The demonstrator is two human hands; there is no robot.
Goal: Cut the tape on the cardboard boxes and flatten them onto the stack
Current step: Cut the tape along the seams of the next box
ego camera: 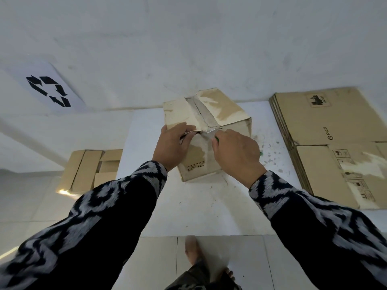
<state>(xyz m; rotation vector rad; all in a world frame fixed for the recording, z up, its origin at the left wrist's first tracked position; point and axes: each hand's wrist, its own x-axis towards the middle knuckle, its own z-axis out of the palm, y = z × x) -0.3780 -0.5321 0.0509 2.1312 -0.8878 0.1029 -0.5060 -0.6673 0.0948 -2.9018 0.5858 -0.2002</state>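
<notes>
While both hands work at the near top edge of the sealed cardboard box (207, 130), the left hand (173, 143) pinches a loosened strip of clear tape (206, 118), apparently to pull it taut. Just beside it, the right hand (236, 151) is closed on a green-handled cutter (215, 139), its blade hidden. Beyond the fingers, the tape runs along the centre seam; contents cannot be seen. Farther right lies the flattened stack (335, 139); left, another box (92, 170).
</notes>
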